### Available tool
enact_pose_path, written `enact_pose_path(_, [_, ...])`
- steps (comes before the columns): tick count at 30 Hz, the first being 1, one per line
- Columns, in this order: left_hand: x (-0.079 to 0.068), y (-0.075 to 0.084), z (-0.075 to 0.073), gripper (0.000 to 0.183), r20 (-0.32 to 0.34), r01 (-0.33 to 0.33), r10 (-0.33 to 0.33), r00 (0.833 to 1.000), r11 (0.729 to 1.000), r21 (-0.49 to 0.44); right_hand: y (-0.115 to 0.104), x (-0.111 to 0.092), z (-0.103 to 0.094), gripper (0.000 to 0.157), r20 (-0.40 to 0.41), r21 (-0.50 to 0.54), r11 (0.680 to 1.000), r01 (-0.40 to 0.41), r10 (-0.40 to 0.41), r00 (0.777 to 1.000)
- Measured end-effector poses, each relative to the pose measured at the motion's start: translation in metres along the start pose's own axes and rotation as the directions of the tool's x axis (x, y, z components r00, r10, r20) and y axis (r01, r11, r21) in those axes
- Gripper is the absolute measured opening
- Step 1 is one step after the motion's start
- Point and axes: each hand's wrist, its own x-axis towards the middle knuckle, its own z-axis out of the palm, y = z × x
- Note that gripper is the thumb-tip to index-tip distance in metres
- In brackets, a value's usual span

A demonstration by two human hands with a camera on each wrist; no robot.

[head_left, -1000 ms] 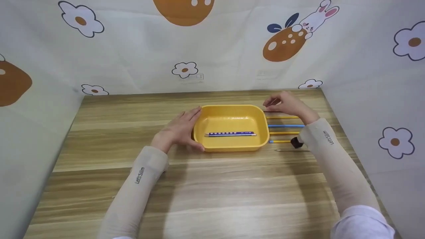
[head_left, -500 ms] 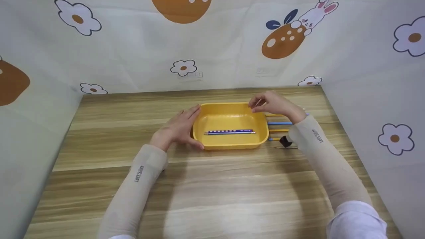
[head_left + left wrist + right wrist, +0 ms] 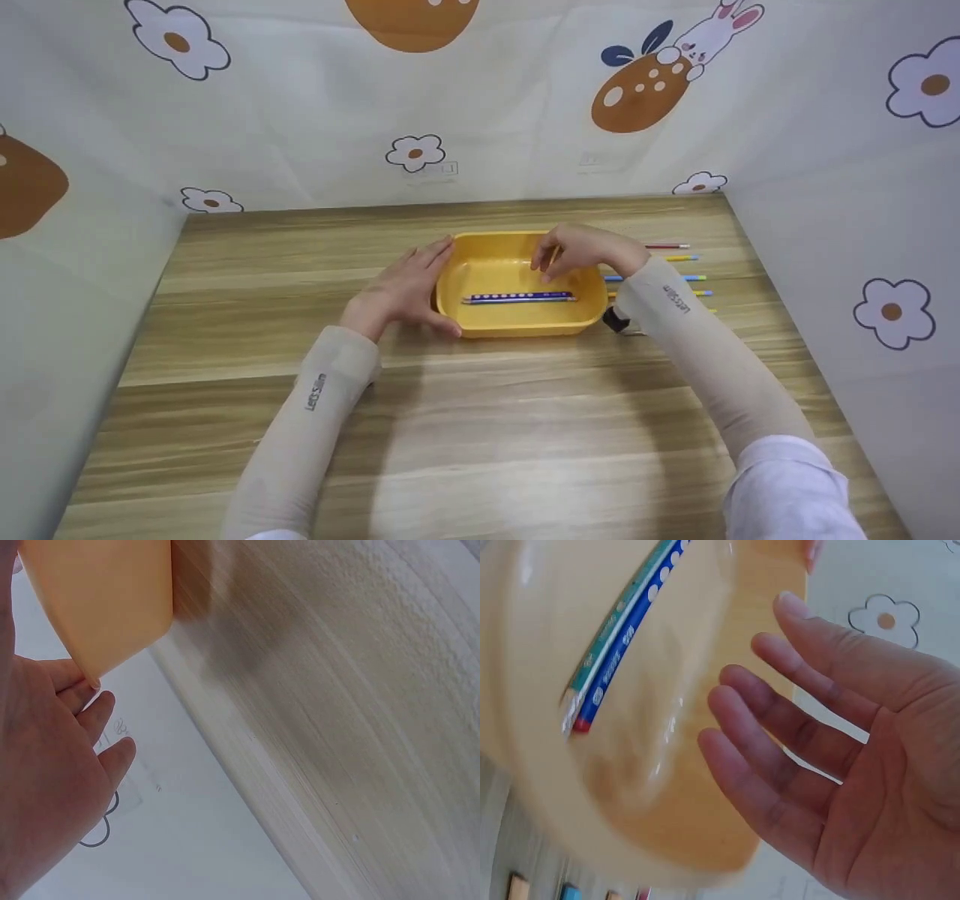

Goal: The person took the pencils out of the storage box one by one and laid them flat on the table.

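Observation:
A yellow plastic tray (image 3: 495, 330) sits on the wooden table. My left hand (image 3: 405, 289) holds its left end, thumb at the near corner and fingers along the far one; in the left wrist view a fingertip reaches behind the rim. Inside lie two pencils side by side: a blue one with white dots (image 3: 634, 630) and a green patterned one (image 3: 615, 626). My right hand (image 3: 585, 247) hovers over the tray's right half, behind the pencils. In the right wrist view its fingers are loosely bent, with nothing between them.
Right of the tray several pencils lie in a row, among them a red pencil (image 3: 667, 246), a yellow pencil (image 3: 682, 258) and a blue pencil (image 3: 694, 278). My right sleeve (image 3: 667, 296) covers part of them. A patterned cloth (image 3: 300, 112) hangs behind the table (image 3: 480, 435).
My right hand has moved left from the far end of the pencil row, across the tray's rim, to over its inside. The left hand has stayed on the tray.

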Motion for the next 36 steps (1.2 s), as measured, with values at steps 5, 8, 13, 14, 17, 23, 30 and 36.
enact_pose_path(5, [0.001,0.000,0.000,0.136,0.000,0.007,-0.007,1.000,1.000,0.000,-0.014,0.015,0.009,0.020,0.095,-0.083,0.995,-0.058,0.066,0.993])
enact_pose_path(8, [0.000,0.000,0.001,0.136,-0.004,0.001,-0.001,1.000,1.000,-0.002,-0.022,0.023,0.013,0.017,0.131,-0.159,0.986,-0.051,0.072,0.989])
enact_pose_path(13, [0.001,0.000,0.001,0.135,-0.013,-0.013,0.013,1.000,1.000,0.005,-0.034,0.037,0.016,0.015,0.205,-0.240,0.965,-0.104,0.155,0.966])
enact_pose_path(14, [0.001,0.000,0.002,0.135,-0.013,-0.012,0.012,1.000,1.000,0.003,-0.036,0.040,0.017,0.014,0.220,-0.246,0.962,-0.122,0.178,0.959])
enact_pose_path(17, [0.001,0.000,0.002,0.135,-0.014,-0.008,0.008,1.000,1.000,0.012,-0.041,0.046,0.017,0.012,0.252,-0.269,0.950,-0.160,0.229,0.940])
enact_pose_path(23, [0.001,0.001,0.002,0.136,-0.012,-0.005,0.005,1.000,1.000,0.002,-0.043,0.053,0.019,0.011,0.247,-0.323,0.927,-0.189,0.275,0.929])
enact_pose_path(30, [0.000,0.001,0.003,0.136,-0.008,0.011,-0.011,1.000,1.000,-0.012,-0.042,0.057,0.023,0.009,0.221,-0.389,0.901,-0.194,0.296,0.929])
enact_pose_path(36, [0.000,0.000,0.001,0.136,-0.012,0.018,-0.018,1.000,1.000,-0.015,-0.040,0.058,0.022,0.011,0.236,-0.372,0.917,-0.146,0.246,0.940])
